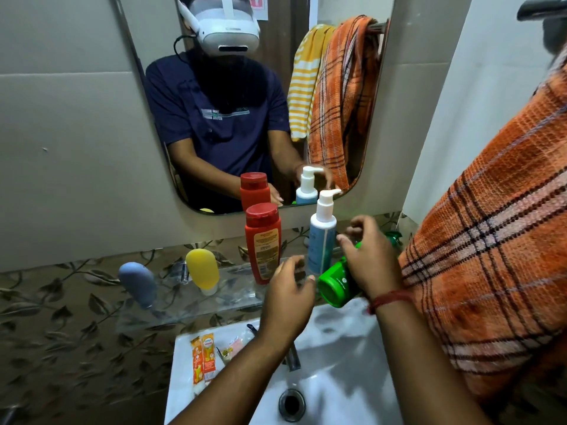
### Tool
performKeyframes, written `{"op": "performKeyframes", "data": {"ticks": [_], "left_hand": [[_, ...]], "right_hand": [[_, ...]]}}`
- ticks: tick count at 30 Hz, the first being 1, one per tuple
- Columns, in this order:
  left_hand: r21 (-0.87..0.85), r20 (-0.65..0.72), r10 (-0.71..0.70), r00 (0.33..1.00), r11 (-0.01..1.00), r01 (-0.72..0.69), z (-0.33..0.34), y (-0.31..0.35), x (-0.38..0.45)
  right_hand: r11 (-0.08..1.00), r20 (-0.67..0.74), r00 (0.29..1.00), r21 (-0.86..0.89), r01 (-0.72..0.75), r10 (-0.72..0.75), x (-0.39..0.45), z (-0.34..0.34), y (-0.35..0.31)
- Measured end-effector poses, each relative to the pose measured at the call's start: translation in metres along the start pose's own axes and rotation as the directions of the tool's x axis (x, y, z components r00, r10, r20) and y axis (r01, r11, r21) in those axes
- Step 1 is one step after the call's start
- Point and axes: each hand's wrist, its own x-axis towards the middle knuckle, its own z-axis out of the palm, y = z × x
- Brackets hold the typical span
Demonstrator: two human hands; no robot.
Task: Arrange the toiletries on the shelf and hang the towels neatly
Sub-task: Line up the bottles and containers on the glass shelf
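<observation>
A glass shelf (171,314) under the mirror carries a grey-blue tube (138,283), a yellow tube (203,268), a red bottle (263,240) and a white and blue pump bottle (322,237), all upright. My right hand (371,256) grips a green bottle (336,285), tilted on its side with its round end toward me, just right of the pump bottle. My left hand (288,296) hovers in front of the red bottle with its fingers loosely curled, holding nothing. An orange checked towel (491,256) hangs at the right, close to my right arm.
A white sink (337,378) lies below, with a tap (291,357) and drain (291,404). Orange sachets (203,360) and small packets rest on its left rim. The mirror (245,102) reflects a yellow striped towel and the orange towel on a rail.
</observation>
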Motion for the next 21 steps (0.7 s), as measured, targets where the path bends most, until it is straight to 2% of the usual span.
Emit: {"op": "performKeyframes", "data": {"ticks": [1, 2, 3, 5, 8, 10, 13, 15, 21], "left_hand": [[-0.031, -0.063, 0.002, 0.998, 1.0, -0.004, -0.007, -0.004, -0.006], [-0.062, -0.128, 0.009, 0.992, 0.998, -0.017, -0.014, -0.009, -0.012], [-0.079, -0.197, 0.019, 0.98, 0.996, -0.035, -0.021, -0.013, -0.017], [-0.098, -0.334, 0.028, 0.942, 0.993, -0.065, -0.034, -0.021, -0.021], [-0.094, -0.423, -0.013, 0.906, 0.995, -0.03, -0.045, -0.032, -0.009], [-0.077, -0.363, -0.042, 0.931, 0.997, 0.015, -0.047, -0.034, 0.0], [-0.08, -0.163, -0.101, 0.981, 0.993, 0.089, -0.047, -0.031, 0.005], [-0.095, -0.078, -0.101, 0.992, 0.991, 0.093, -0.047, -0.032, 0.005], [-0.151, 0.029, -0.113, 0.993, 0.982, 0.116, -0.056, -0.028, 0.0]], "right_hand": [[0.998, -0.158, 0.986, 0.034, 0.056, -0.049, -0.013, -0.004, -0.007], [0.99, -0.259, 0.959, 0.045, 0.132, -0.116, -0.027, -0.004, -0.015], [0.978, -0.289, 0.941, 0.053, 0.202, -0.178, -0.04, -0.002, -0.025], [0.955, -0.194, 0.951, 0.123, 0.269, -0.242, -0.058, 0.017, -0.039], [0.963, 0.088, 0.977, 0.207, 0.172, -0.193, -0.058, 0.054, -0.048], [0.974, 0.246, 0.961, 0.215, 0.069, -0.122, -0.052, 0.072, -0.054], [0.983, 0.371, 0.928, 0.183, -0.025, -0.045, -0.046, 0.087, -0.058], [0.985, 0.386, 0.922, 0.166, -0.052, -0.017, -0.046, 0.09, -0.058], [0.988, 0.377, 0.926, 0.138, -0.062, 0.006, -0.05, 0.093, -0.055]]}}
